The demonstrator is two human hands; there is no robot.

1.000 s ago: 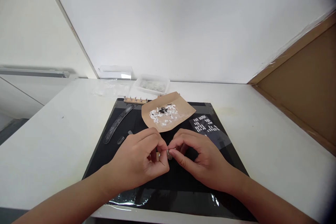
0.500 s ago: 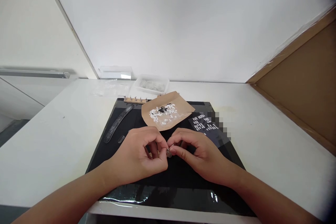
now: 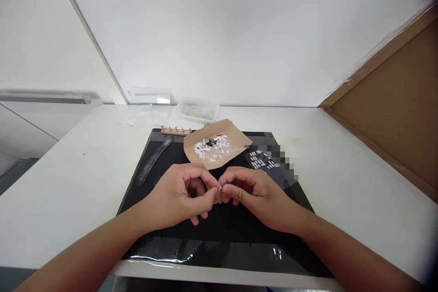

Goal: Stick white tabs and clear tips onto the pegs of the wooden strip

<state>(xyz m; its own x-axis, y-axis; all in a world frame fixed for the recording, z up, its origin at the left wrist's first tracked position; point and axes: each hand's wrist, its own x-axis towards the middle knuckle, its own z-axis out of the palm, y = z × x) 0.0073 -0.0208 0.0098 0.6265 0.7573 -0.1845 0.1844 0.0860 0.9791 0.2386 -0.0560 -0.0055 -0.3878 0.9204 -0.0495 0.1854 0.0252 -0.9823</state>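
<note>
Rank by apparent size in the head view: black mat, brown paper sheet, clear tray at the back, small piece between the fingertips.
1. black mat
2. brown paper sheet
3. clear tray, farther off, so unsure
4. small piece

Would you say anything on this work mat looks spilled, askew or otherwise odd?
Nothing looks spilled: the white bits stay heaped on the brown paper. The black mat lies slightly skewed, its glossy front edge near the table edge.
</note>
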